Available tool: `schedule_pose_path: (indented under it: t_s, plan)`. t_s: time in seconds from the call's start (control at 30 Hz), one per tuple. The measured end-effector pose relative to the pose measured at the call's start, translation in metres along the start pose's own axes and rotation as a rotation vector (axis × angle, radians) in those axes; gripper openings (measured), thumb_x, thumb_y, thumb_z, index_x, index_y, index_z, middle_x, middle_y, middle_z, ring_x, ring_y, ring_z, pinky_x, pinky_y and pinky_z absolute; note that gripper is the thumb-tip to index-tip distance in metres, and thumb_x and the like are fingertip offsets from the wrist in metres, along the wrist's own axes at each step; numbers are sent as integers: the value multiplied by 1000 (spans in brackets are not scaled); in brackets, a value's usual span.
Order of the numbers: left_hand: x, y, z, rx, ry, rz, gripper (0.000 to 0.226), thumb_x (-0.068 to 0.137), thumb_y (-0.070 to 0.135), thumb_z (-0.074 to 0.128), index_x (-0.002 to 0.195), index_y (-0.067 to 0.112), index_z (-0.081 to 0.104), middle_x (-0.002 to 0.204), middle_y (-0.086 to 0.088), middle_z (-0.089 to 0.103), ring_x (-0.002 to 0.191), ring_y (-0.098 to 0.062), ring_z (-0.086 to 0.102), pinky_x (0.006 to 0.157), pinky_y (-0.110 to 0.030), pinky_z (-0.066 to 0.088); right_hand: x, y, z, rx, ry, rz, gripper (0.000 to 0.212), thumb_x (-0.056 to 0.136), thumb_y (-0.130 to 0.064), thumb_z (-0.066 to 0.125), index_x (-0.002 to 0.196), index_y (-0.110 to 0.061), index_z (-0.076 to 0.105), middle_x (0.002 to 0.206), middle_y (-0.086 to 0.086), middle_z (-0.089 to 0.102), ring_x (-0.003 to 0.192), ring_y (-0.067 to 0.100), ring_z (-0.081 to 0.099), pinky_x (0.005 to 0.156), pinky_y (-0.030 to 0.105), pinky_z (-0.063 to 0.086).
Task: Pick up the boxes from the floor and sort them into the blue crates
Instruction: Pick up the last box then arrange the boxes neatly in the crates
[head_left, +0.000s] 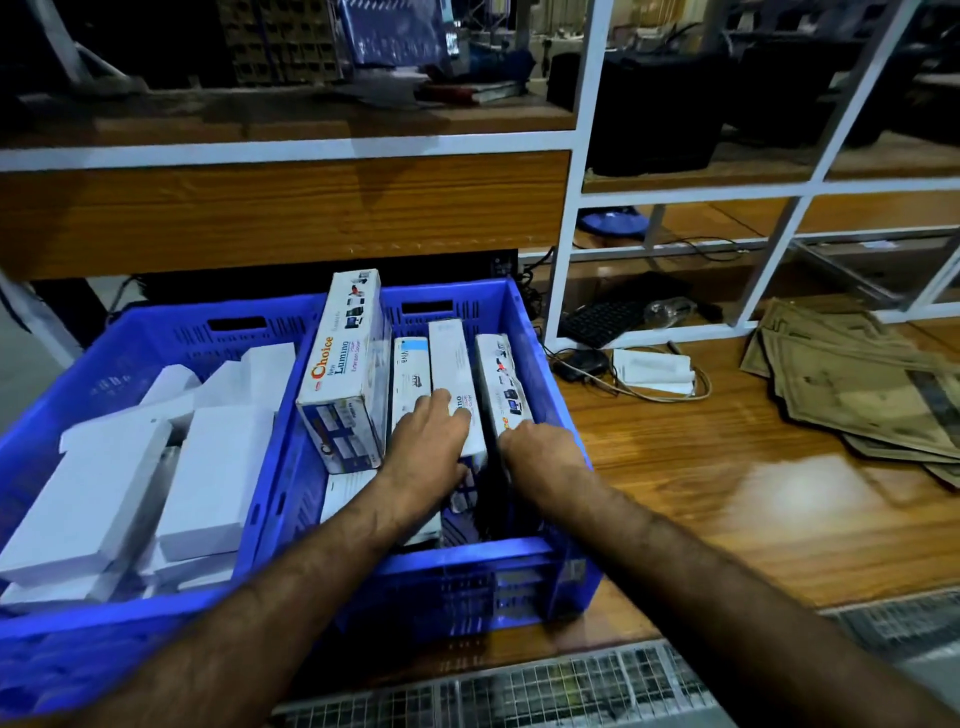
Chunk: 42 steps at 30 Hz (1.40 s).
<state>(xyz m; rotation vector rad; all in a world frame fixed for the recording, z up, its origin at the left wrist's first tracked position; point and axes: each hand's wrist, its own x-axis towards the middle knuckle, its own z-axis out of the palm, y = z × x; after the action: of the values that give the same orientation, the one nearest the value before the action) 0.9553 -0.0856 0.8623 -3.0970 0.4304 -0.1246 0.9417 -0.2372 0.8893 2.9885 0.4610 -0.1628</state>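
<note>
Blue plastic fills the near view: two crates sit side by side on a wooden floor (727, 467), with a metal grating (519, 691) closest to me. My forearms reach forward over the near wall of the right crate (467, 587). The left crate (130, 353) holds plain white boxes (104, 493) lying flat and overlapping.

In the right crate the printed boxes stand on edge in a row, their long axes running away from me toward the far wall. A larger Choice box (343, 374) leans at the left of the row, its far end raised above the crate rim. Beside it stand a narrow box with a blue top (410, 374), a white box (452, 364), and a box against the right wall (501, 379).

My left hand (428, 447) lies palm down with fingers stretched flat on the tops of the middle boxes, pressing rather than gripping. My right hand (540, 452) is knuckles up, fingers curled down over the near end of the rightmost box; I cannot tell whether they actually clasp it.

Further right on the floor lie a mouse (582, 364), a white booklet with a looped cable (654, 371), and flattened cardboard (857, 395). Beyond, a keyboard (602, 322) rests under a white-framed shelf (587, 156).
</note>
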Motion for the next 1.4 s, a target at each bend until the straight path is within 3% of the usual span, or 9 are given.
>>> schedule_pose_path:
  t_s: [0.13, 0.3, 0.63, 0.73, 0.9, 0.97, 1.07, 1.27, 1.4]
  plan:
    - [5, 8, 0, 25, -37, -9, 32, 87, 7, 64, 118, 11, 56, 121, -12, 54, 114, -31, 55, 88, -42, 49, 15, 0, 6, -53, 44, -1, 29, 100, -7, 47, 125, -10, 62, 129, 12, 63, 120, 31, 62, 93, 37, 50]
    - [15, 11, 4, 102, -9, 8, 30, 90, -2, 54, 117, 10, 59, 120, -11, 58, 114, -30, 56, 87, -41, 51, 31, 5, 20, -88, 115, -23, 29, 101, -9, 46, 127, -7, 59, 127, 12, 62, 117, 31, 60, 88, 39, 52]
    - [17, 6, 7, 63, -30, 26, 33, 91, 7, 60, 123, 11, 55, 123, -10, 55, 117, -30, 54, 88, -42, 51, 33, 3, 19, -56, 95, 3, 35, 101, -12, 51, 135, -6, 50, 133, 14, 55, 121, 31, 55, 88, 40, 52]
    - [0, 1, -6, -89, 84, 9, 58, 87, 27, 74, 138, 15, 48, 136, -9, 48, 126, -28, 50, 100, -41, 49, 25, -1, 6, 55, 149, 10, 48, 94, -25, 61, 136, -9, 43, 134, 14, 49, 123, 32, 50, 91, 40, 48]
    - [-48, -28, -31, -237, 702, -326, 74, 76, 38, 82, 135, 11, 46, 128, -13, 44, 115, -29, 45, 94, -41, 45, 26, -36, -16, 355, 369, -87, 65, 86, -26, 66, 143, -14, 36, 126, 11, 50, 114, 33, 55, 79, 39, 48]
    - [-58, -49, -26, -316, 701, -590, 95, 68, 46, 86, 140, 6, 39, 132, -19, 42, 121, -36, 40, 97, -47, 40, 34, -55, -24, 459, 399, -173, 76, 89, -26, 64, 153, -15, 25, 130, 12, 48, 113, 35, 55, 81, 40, 48]
    - [-56, -68, -15, -425, 426, -767, 107, 62, 59, 85, 143, 8, 36, 135, -20, 43, 127, -40, 39, 100, -52, 38, 48, -78, -34, 572, 318, -269, 96, 86, -24, 70, 159, -26, 8, 129, 15, 46, 103, 41, 58, 71, 38, 42]
    - [-39, -69, -15, -374, 457, -513, 79, 62, 34, 91, 126, 13, 50, 119, -9, 52, 111, -32, 52, 87, -43, 45, 64, -84, -28, 731, 187, -269, 107, 76, -15, 74, 157, -43, 10, 121, 17, 43, 94, 43, 59, 79, 41, 54]
    - [-35, -61, -18, -317, 457, -208, 75, 67, 19, 84, 132, 18, 47, 125, -3, 43, 111, -22, 51, 87, -32, 49, 72, -62, -13, 1097, 95, -198, 114, 63, -16, 71, 154, -47, 10, 122, 9, 57, 88, 24, 69, 73, 39, 60]
